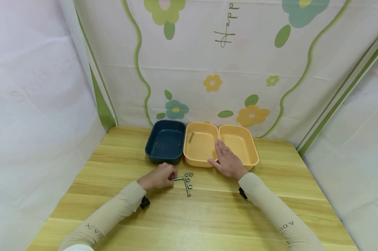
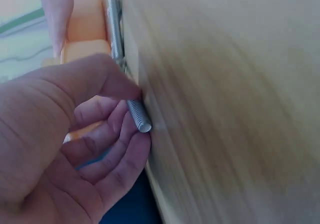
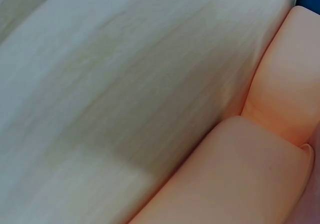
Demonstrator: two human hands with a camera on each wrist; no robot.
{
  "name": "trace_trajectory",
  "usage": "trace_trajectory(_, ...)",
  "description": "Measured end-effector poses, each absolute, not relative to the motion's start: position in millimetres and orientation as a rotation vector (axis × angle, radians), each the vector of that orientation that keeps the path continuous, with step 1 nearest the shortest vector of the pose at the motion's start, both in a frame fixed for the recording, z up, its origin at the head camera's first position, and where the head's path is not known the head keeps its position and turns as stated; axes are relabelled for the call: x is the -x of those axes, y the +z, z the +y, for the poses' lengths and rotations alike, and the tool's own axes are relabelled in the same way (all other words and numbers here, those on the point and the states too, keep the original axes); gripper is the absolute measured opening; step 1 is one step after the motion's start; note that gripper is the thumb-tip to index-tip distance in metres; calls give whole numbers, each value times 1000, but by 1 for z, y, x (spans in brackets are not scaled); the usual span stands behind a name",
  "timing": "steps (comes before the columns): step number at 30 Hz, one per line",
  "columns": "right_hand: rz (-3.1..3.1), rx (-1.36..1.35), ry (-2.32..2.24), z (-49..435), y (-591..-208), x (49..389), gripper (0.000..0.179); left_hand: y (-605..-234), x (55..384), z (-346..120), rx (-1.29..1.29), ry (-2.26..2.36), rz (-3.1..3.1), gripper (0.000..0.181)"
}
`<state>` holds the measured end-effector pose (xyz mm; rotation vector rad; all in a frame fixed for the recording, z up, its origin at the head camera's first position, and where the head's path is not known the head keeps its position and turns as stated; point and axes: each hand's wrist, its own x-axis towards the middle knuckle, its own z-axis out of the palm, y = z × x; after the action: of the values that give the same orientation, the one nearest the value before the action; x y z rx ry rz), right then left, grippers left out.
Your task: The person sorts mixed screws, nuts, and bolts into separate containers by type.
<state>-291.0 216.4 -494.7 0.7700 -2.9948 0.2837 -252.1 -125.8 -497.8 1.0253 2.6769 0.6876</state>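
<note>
My left hand (image 1: 160, 176) pinches a silver bolt (image 2: 139, 117) by its threaded end, between thumb and fingers. The bolt lies low over the wooden table, its head pointing right in the head view. Close to it, a second bolt (image 1: 187, 188) lies on the table beside several hex nuts (image 1: 190, 186). With fingers straight, my right hand (image 1: 229, 162) rests at the adjoining rims of the middle yellow tray (image 1: 196, 162) and the right yellow tray (image 1: 256, 158). It holds nothing that I can see.
A dark blue tray (image 1: 149, 153) stands left of the yellow ones, with several small screws (image 1: 157, 145) inside. One long screw (image 1: 191, 137) lies in the middle yellow tray. Behind the trays hangs a flowered cloth (image 1: 189, 76); white cloth flanks the wooden table (image 1: 207, 223).
</note>
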Motion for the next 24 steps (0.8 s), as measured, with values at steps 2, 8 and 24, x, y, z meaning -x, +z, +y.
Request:
trace_trajectory(2,-2997,-771,281,216,-495,291,92,-498,253,-128,-1074,664,2669,12)
trace_trajectory(8,-3002,-773,283,217,-495,291,92,-494,253,-133,-1186,646,2669,10)
trace_trajectory(24,-2997,-772,284,218,-497,293,93,-468,258,-134,-1306,628,2692,10)
